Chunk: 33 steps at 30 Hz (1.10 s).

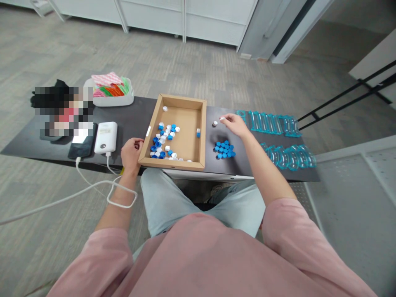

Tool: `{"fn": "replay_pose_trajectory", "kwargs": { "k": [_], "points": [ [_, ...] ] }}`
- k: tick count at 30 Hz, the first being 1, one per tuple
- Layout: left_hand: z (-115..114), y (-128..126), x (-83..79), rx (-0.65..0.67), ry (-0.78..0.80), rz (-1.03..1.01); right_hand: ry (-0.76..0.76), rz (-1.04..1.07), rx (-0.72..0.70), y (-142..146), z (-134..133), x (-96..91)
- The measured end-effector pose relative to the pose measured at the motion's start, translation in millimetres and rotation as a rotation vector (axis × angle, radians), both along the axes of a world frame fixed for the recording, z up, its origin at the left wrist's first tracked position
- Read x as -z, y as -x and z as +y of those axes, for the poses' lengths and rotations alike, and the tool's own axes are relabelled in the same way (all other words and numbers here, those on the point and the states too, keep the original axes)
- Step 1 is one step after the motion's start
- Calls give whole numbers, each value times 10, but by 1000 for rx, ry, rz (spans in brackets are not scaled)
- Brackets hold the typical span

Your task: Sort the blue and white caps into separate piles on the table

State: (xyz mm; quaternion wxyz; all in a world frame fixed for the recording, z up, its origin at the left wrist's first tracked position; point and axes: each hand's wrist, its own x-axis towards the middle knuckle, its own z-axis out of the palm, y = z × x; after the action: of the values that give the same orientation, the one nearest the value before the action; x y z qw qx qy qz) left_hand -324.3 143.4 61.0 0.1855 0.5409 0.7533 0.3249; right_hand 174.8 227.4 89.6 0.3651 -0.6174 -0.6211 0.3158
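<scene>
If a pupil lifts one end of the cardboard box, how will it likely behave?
The cardboard box probably feels light for its size: it is shallow, holding only small pieces. Its straight, folded walls suggest it should stay fairly stiff. The pieces lie scattered, apparently loose, so they may slide toward the lower end.

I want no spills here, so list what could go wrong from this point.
The white cable appears to loop across the left forearm, so moving that arm might tug the power bank. The cardboard box sits at the near edge of the table and could tip if the left hand knocks it. The right forearm might scatter the blue pieces beside it.
</scene>
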Motion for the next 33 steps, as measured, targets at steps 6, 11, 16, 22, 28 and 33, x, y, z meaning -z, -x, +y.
{"fn": "replay_pose_trajectory", "kwargs": {
  "k": [6, 11, 16, 22, 28, 33],
  "points": [
    [4, 24, 35, 10, -29, 4, -18, -23, 102, -161, -54, 216],
    [1, 38, 59, 10, -43, 23, -44, -34, 138, -46, -30, 336],
    [7, 42, 76, 9, -43, 32, -92, -140, 166, 42, 21, 400],
    [17, 45, 103, 14, -48, 27, -152, -320, 83, 65, 49, 350],
    [-2, 32, 71, 20, -11, 19, -312, -432, -187, 585, 74, -95],
    [-14, 26, 53, 25, -7, 15, -314, -793, -601, 1199, 254, -236]
  ]
}}
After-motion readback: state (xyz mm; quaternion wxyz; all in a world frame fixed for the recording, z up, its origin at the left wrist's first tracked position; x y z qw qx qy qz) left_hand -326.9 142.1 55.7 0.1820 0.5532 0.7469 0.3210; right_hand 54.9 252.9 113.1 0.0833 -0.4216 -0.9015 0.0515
